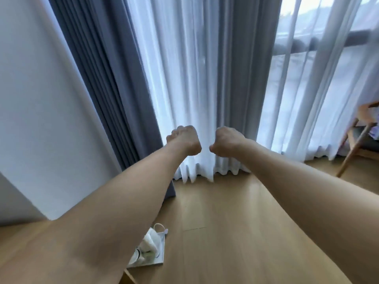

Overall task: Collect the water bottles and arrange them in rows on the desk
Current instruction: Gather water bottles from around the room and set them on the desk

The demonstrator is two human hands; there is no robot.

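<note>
Head view. Looks down along two bare forearms stretched forward, side by side, toward the curtains. Shows the left hand balled into a fist, its fingers curled tight into the palm and gripping nothing. Shows the right hand just beside it, apart by a narrow gap, clenched the same way with the thumb tucked low, likewise holding nothing. Catches both fists in the air in front of a sheer white curtain, above the wooden floor.

Cannot place the water bottles from here, so no telling where they lie relative to the fingers, nor which way their long axes run.

Left of the sheer cloth, a grey curtain hanging against a pale wall. Far right, by the window, part of a slanted wooden chair frame.

Under the left forearm, a white tray, partly hidden by the arm, carrying something crumpled and translucent that is too blurred to name, with a white loop at its far end. Cannot tell whether the tray rests on the floor or on a raised surface.
</note>
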